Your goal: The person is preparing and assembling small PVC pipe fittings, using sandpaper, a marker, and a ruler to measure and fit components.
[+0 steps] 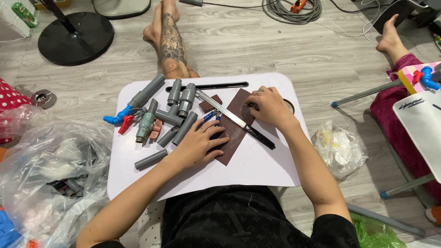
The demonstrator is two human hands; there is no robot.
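My left hand (198,144) lies flat, fingers spread, pressing the lower left part of a dark brown sheet of sandpaper (235,131) on a white lap table (257,165). My right hand (270,106) is curled on the sheet's upper right corner, fingertips gripping a small dark piece against it. A hacksaw blade with a black handle (236,119) lies diagonally across the sheet between both hands. A blue-handled tool (209,118) pokes out by my left fingers.
Several grey pipe pieces and fittings (172,115) and a blue and red valve (120,118) crowd the table's left half. Clear plastic bags (50,165) lie left, another bag (339,147) right. A person's tattooed leg (171,43) lies beyond the table; another person's foot (391,39) is far right.
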